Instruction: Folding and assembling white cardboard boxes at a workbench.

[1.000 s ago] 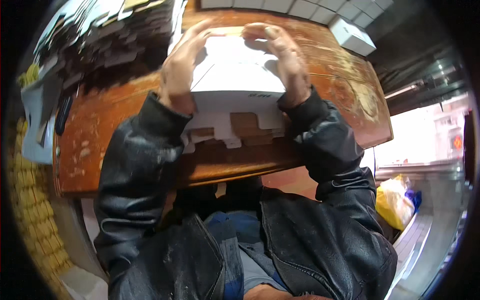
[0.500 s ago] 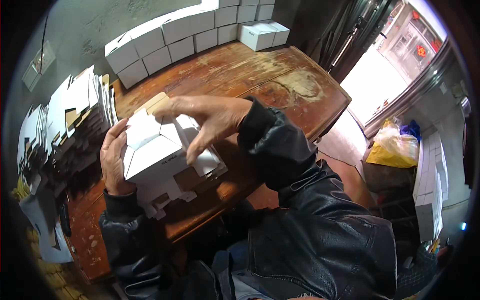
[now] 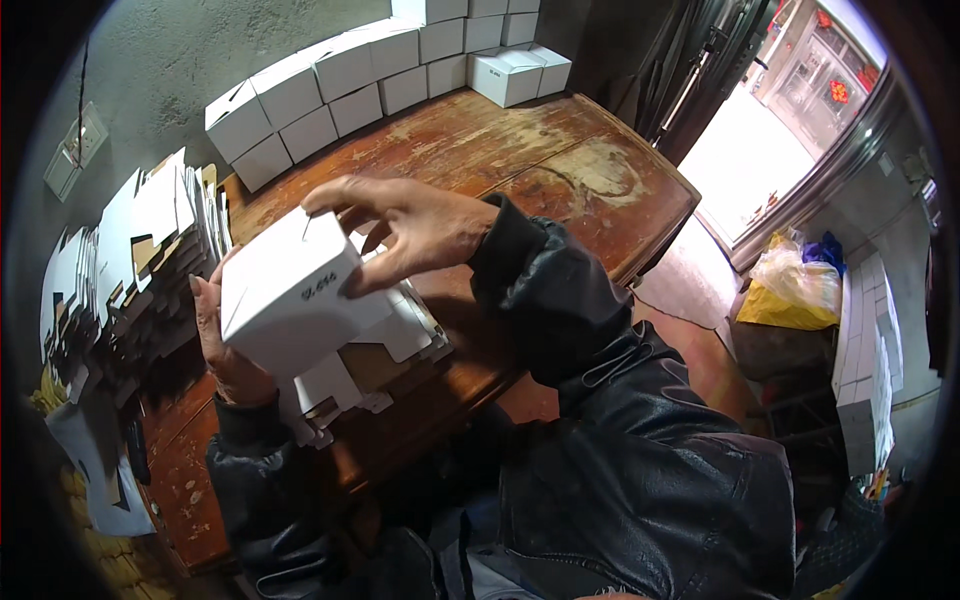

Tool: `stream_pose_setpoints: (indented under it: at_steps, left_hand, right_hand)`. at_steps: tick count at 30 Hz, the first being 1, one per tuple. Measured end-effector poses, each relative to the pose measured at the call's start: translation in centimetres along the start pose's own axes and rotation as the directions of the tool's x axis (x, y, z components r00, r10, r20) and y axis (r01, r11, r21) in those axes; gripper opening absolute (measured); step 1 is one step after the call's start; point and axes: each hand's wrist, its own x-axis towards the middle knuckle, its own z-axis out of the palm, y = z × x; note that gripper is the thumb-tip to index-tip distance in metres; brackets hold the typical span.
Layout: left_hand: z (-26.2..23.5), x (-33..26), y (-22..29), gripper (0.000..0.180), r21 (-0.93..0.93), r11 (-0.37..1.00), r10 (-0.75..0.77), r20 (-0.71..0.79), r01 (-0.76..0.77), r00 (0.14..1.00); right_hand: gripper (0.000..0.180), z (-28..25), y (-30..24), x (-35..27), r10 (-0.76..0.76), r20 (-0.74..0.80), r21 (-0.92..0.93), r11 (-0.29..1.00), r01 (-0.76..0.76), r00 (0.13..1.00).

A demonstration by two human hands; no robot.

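a person's two hands grasp a white box between them: the left hand (image 3: 238,368) lies against its left side with the fingers upward, and the right hand (image 3: 410,230) has its thumb on the side with dark print and its fingertips at the top edge. the white box (image 3: 290,285) is a squared block of smooth, matte card with crisp folds and a thin seam in its top. it is near the table's left end, toward the near edge, over flat, notched card pieces (image 3: 378,365), white with bare brown patches; whether it touches them cannot be told.

the table (image 3: 440,150) is reddish-brown wood, glossy in places, scuffed, with a pale, worn patch toward the right corner. along the far edge, similar boxes (image 3: 350,70) stand in a row, mostly two high, before a rough grey wall (image 3: 220,50). at the left end, folded card sheets (image 3: 135,250) lean in a ragged, layered heap. the sleeves (image 3: 570,290) are creased, shiny black with ribbed cuffs.
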Motion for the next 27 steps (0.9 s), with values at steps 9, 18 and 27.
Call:
stream_pose_setpoints:
  at_steps: [9,18,27]
  left_hand:
    - [0.1,0.2,-1.3,0.09,0.213,0.957,0.181,0.087,-0.196,0.98]
    - [0.9,-0.3,-0.6,0.103,0.387,0.9,0.193,0.062,-0.202,0.979]
    - [0.9,-0.6,-1.3,0.055,0.377,0.923,0.105,-0.055,-0.076,0.993]
  right_hand:
    - [0.071,-2.1,-0.1,-0.2,0.077,-0.128,0.31,0.95,-0.034,0.989]
    - [0.078,-1.8,0.1,0.3,0.136,-0.212,0.276,0.958,-0.075,0.968]
    - [0.085,-3.0,1.2,0.2,0.149,-0.393,0.205,0.976,-0.071,0.908]
